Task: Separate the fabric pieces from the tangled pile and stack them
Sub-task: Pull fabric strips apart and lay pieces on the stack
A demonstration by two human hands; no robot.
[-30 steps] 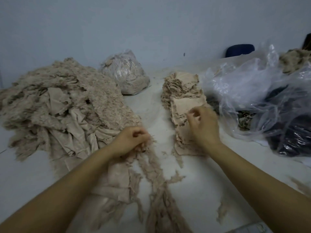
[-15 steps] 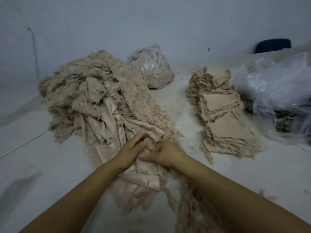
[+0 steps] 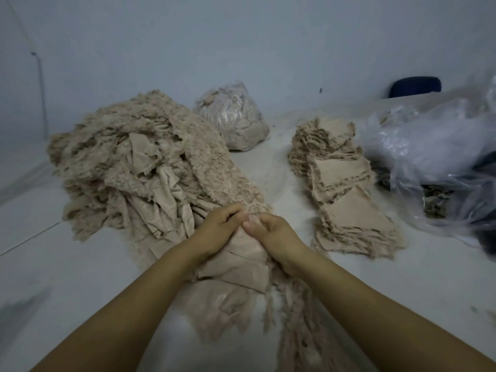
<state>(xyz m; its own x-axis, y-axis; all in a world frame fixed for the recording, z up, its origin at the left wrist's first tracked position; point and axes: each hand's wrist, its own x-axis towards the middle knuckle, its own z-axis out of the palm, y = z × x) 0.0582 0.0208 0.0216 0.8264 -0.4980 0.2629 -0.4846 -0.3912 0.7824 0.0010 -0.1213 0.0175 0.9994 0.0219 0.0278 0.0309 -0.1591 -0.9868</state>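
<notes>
While two hands (image 3: 249,232) pinch, one stack (image 3: 346,200) waits.

Pile (image 3: 139,167) left (stack (image 3: 346,194) right)

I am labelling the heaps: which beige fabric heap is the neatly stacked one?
The stack right of both hands, its flat pieces layered; the tangled pile on the left is crumpled.

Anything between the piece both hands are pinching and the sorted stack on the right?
Nothing visible. Left hand and right hand pinch fabric at the tangled pile's near edge; only bare table lies between there and the stack.
</notes>
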